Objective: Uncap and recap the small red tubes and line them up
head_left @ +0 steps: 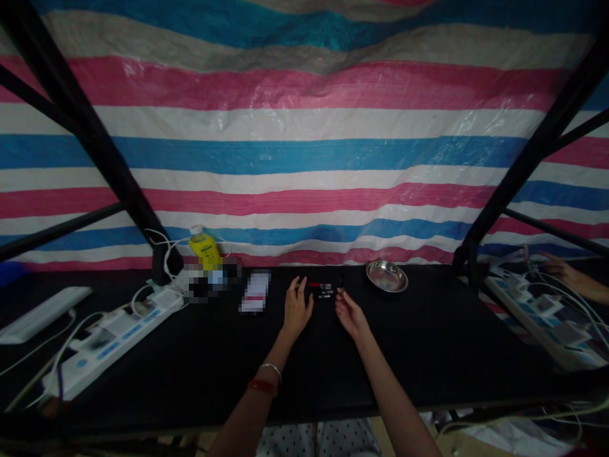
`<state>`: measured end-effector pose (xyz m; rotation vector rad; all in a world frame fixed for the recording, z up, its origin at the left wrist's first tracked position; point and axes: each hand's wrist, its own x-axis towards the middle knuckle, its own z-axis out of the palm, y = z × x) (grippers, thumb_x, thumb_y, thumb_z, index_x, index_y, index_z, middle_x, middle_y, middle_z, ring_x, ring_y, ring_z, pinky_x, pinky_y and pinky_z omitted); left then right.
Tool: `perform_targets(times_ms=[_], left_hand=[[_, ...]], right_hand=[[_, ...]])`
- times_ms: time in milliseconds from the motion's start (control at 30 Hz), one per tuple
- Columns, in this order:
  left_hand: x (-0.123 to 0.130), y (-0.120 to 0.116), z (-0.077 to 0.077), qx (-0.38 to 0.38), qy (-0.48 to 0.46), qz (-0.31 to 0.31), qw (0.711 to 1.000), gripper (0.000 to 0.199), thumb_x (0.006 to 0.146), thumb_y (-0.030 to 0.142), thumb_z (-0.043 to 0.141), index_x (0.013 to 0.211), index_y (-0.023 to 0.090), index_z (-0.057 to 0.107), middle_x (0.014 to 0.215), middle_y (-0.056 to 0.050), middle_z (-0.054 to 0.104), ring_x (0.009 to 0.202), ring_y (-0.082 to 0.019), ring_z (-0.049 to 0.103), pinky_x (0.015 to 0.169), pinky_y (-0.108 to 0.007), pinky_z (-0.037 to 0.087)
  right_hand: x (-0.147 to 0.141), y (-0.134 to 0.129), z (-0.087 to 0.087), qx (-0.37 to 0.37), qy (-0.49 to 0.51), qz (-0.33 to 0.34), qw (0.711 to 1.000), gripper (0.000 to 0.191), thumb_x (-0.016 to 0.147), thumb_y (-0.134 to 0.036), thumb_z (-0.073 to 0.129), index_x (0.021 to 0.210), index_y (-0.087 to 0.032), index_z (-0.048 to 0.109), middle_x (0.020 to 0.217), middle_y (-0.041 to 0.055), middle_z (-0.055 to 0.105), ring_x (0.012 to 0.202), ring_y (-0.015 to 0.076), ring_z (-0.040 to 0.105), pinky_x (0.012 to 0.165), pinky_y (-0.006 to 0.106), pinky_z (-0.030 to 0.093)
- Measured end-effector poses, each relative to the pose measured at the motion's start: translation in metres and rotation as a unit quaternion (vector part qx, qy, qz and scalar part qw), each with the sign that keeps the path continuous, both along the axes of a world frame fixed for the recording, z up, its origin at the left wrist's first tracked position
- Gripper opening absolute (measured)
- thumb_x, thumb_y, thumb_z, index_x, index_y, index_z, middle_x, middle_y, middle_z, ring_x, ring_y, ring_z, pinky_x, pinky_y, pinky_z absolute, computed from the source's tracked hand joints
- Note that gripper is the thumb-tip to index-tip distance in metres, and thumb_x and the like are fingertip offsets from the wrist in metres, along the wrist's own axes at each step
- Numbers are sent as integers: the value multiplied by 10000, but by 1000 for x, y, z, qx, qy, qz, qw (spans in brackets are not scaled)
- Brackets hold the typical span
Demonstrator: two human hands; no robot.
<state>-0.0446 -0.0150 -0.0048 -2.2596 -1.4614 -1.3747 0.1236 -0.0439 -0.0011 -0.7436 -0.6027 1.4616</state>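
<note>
Several slim dark pen-like sticks with white lettering [327, 292] lie side by side on the black table, and one of them has a red part [314, 285]. My left hand [297, 309] rests at their left ends with its fingers apart, the tips touching or just beside them. To their right, my right hand [351, 313] is closed in a pinch on a small slim black piece [341, 281] that points up and away from me. Its exact kind is too dark to make out.
A round metal dish [387, 277] stands to the right. On the left are a phone-like device [255, 292], a yellow bottle [206, 248] and a white power strip [114, 343] with cables. Another power strip [547, 311] and another person's hand [564, 271] are at far right.
</note>
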Motion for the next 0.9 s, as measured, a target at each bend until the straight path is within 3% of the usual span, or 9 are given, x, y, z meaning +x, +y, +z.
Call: perform_targets(times_ms=[100,233,500,667,800,900], left_hand=[[0,1,-2,-14,12,-12,1000,501,857,233,474,1336,191,334,1326,-164,339,1097,-243,468,923,-424,424],[0,-1,-1,-14,40,-30,999,485,843,267,506,1312,211,394,1339,-151,328,1090,-240,471,915,-402,429],[-2,-4,4,-23,140,-108,984,482,830,307,535,1299,280,429,1372,-100,364,1206,-263,407,960,-421,388],[-2,0,2,-57,136,-105,984,292,848,211,490,1129,244,565,1174,-79,543,1088,-222,491,897,-381,414],[-2,0,2,-105,142,-118,977,238,819,168,499,1027,226,599,949,-48,601,931,-191,532,814,-344,422],[-2,-1,4,-117,156,-129,972,252,787,178,534,1020,236,612,916,-42,592,905,-191,524,809,-345,407]], right_hand=[[9,0,5,12,39,-7,999,143,778,-323,567,855,-213,616,590,-36,474,420,65,349,342,177,289],[9,0,4,2,48,15,999,197,744,-357,615,856,-195,613,530,-72,378,384,43,262,326,164,213],[-11,-2,-8,-20,-122,56,991,426,624,-496,703,865,-158,605,374,-138,276,318,19,184,346,178,85],[-15,1,-14,-16,-203,56,977,455,619,-528,680,863,-151,613,351,-134,285,310,32,191,347,195,102],[-16,2,-15,11,-294,-21,956,412,630,-537,641,788,-156,637,382,-100,348,341,55,259,361,210,174],[-10,-1,-13,49,-415,-143,897,324,725,-464,556,806,-164,649,478,-56,436,442,86,367,433,215,293]])
